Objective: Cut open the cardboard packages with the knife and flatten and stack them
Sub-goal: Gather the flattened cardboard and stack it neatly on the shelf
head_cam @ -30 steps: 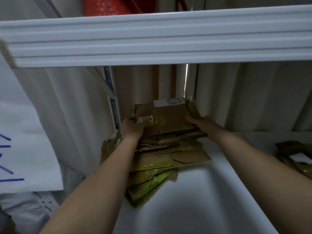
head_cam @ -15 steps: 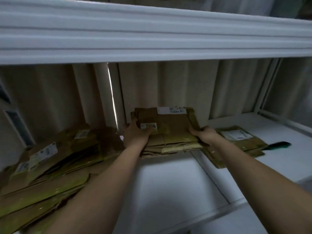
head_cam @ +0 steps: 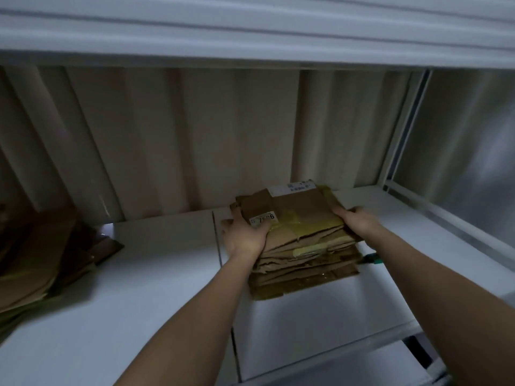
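**Inspector:** Far left of the white shelf [head_cam: 156,288] — a loose heap of cardboard [head_cam: 41,260]. Mid-shelf, the left hand [head_cam: 245,235] grips the near-left edge of the flattened stack [head_cam: 301,246], thumb on top.

**Clerk:** And the right?

**Inspector:** The right hand [head_cam: 359,221] clasps the opposite edge — fingers curled under. A green-handled object [head_cam: 372,258] peeks out behind. The stack likely handles light but floppy, its taped faces slick; opposite edges suit it best.

Dim white shelf [head_cam: 156,288] under an upper shelf [head_cam: 250,29], ribbed beige wall [head_cam: 195,140] behind.
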